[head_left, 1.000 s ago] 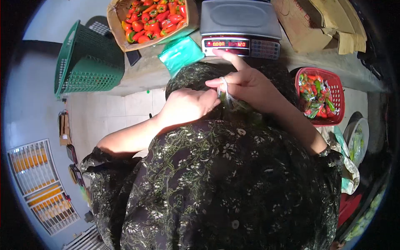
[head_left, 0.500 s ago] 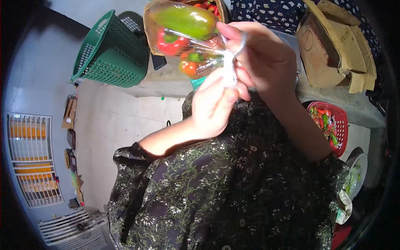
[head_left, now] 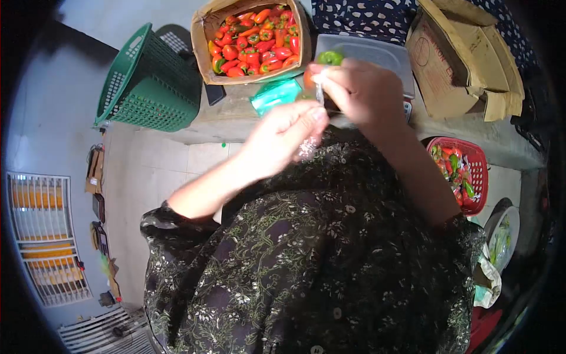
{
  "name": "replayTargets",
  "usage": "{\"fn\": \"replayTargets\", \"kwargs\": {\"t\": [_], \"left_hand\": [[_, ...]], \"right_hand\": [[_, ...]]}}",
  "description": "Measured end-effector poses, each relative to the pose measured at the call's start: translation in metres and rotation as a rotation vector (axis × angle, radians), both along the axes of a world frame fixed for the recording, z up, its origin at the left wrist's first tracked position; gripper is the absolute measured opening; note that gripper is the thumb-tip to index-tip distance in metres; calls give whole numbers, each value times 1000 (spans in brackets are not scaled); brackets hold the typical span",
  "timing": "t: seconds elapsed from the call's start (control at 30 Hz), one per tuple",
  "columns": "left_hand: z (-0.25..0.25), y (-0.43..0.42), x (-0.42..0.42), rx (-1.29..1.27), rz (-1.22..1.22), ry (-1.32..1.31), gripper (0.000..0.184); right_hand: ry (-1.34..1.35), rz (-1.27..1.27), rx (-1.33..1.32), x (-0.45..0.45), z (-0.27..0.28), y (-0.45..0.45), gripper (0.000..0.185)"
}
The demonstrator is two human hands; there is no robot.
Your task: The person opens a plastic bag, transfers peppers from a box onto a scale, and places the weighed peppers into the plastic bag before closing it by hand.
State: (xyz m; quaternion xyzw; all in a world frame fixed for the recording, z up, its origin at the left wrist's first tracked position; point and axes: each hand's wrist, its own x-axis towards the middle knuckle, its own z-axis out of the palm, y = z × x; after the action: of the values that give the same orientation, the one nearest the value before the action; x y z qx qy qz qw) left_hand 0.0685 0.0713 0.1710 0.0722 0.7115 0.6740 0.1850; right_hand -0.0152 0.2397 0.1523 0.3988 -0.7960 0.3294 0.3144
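A clear plastic bag of peppers (head_left: 330, 58) hangs beyond my hands, mostly hidden by them; a green pepper and some red show through the film. Its twisted neck runs between my two hands. My left hand (head_left: 283, 133) is closed on the gathered plastic, with a crumpled bit sticking out below the fingers. Pinched at the neck from the other side, my right hand (head_left: 368, 94) is slightly blurred by motion. Just past my left hand lies a packet of teal plastic (head_left: 275, 96) on the ledge.
A cardboard box (head_left: 203, 69) of loose red peppers stands at the back, beside a green basket (head_left: 162, 94). Behind my right hand is a grey lidded bin (head_left: 377, 52). An open carton (head_left: 439, 71) and a red basket (head_left: 482, 177) of bagged peppers are to the right.
The bag of peppers has swung from the upper left to behind my hands, uncovering the box of red peppers. My left hand has moved slightly left and down.
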Motion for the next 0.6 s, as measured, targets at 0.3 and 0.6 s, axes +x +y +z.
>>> {"fn": "replayTargets", "kwargs": {"t": [0.3,0.6], "left_hand": [[-58,9,-11,-284,280,788,18],[-24,9,-17,-93,24,-7,29]], "right_hand": [[-660,960,-277,0,3,-11,18],[-300,82,45,-16,-31,6,18]]}}
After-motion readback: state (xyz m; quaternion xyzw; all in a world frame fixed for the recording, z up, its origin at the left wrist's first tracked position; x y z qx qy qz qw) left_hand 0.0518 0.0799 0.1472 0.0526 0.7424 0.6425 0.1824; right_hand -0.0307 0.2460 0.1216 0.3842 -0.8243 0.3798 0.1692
